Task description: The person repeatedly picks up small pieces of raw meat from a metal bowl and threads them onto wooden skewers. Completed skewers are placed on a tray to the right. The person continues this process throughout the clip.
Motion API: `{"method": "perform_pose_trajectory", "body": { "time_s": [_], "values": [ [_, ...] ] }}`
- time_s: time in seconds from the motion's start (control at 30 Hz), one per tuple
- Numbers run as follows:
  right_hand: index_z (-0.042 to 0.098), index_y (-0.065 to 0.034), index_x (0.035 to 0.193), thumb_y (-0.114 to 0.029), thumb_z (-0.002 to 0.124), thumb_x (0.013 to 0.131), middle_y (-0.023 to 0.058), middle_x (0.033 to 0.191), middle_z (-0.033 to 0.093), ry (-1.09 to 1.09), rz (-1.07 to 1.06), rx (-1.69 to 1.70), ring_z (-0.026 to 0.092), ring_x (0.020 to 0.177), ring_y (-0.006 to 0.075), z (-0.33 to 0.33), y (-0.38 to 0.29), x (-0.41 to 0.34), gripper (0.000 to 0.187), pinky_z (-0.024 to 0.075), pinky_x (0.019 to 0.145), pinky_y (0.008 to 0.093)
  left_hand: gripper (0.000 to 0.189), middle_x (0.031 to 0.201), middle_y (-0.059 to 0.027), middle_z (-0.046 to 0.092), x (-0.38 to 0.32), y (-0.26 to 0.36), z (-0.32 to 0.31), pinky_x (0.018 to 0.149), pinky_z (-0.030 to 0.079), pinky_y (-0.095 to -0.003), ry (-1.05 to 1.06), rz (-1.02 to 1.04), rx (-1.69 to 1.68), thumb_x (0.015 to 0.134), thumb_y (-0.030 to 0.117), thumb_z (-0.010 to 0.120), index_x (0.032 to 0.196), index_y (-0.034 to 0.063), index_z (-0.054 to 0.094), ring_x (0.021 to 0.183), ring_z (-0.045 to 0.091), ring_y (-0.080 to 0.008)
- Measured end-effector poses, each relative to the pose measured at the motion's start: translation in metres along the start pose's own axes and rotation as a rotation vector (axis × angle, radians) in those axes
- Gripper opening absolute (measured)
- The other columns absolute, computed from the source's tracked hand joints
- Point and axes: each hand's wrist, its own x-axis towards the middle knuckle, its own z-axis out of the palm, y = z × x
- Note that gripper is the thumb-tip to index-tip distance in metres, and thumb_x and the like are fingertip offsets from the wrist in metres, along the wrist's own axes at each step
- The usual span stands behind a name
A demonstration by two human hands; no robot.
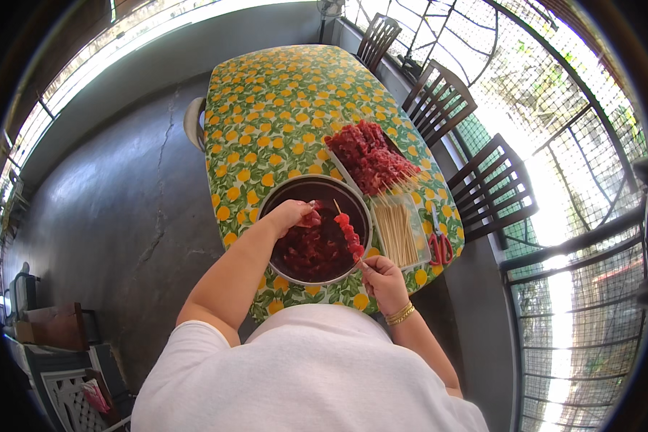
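A round metal pot stands in front of me, holding red raw meat pieces in dark liquid. Over its left side, my left hand pinches a piece of raw meat. My right hand, at the pot's right rim, grips the lower end of a bamboo skewer. Several meat pieces are threaded along that skewer, and its bare tip points up and away from me. Just right of the pot, a clear plastic container holds many bare bamboo skewers.
Behind the container, a tray is heaped with skewered raw meat. Red-handled scissors lie near the table's right edge. A fruit-patterned tablecloth covers the table. Wooden chairs line the right side, and another chair is at the left.
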Motion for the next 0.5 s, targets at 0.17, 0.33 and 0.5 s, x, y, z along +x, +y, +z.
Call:
{"method": "perform_pose_trajectory", "body": {
  "time_s": [0.17, 0.33, 0.5],
  "values": [
    [0.063, -0.0048, 0.096, -0.014, 0.062, 0.095, -0.0026, 0.068, 0.056, -0.047, 0.046, -0.027, 0.045, 0.051, 0.0031, 0.002, 0.003, -0.002, 0.01, 0.0334, 0.046, 0.0181, 0.028, 0.108, -0.0108, 0.07, -0.008, -0.002, 0.008, 0.091, 0.05, -0.0436, 0.001, -0.137, -0.427, 0.098, 0.034, 0.057, 0.11, 0.0087, 0.056, 0.099, 0.067, -0.0242],
    [0.065, -0.0066, 0.095, -0.015, 0.06, 0.096, -0.004, 0.067, 0.055, -0.077, 0.086, -0.133, 0.047, 0.054, 0.003, 0.009, 0.013, 0.001, 0.009, 0.0364, 0.048, 0.0187, 0.028, 0.111, -0.0111, 0.069, -0.016, -0.004, 0.021, 0.084, 0.055, -0.0467, 0.057, -0.01, -0.635, 0.095, 0.03, 0.061, 0.112, 0.0093, 0.054, 0.098, 0.068, -0.028],
    [0.065, -0.0057, 0.094, -0.015, 0.061, 0.096, -0.0035, 0.067, 0.056, -0.051, 0.078, -0.207, 0.047, 0.054, 0.0034, 0.014, 0.017, 0.004, 0.01, 0.0383, 0.048, 0.02, 0.022, 0.108, -0.0134, 0.069, -0.026, 0.004, 0.031, 0.081, 0.058, -0.0446, 0.07, 0.081, -0.708, 0.095, 0.023, 0.062, 0.109, 0.0073, 0.055, 0.095, 0.069, -0.0284]
  ]
}}
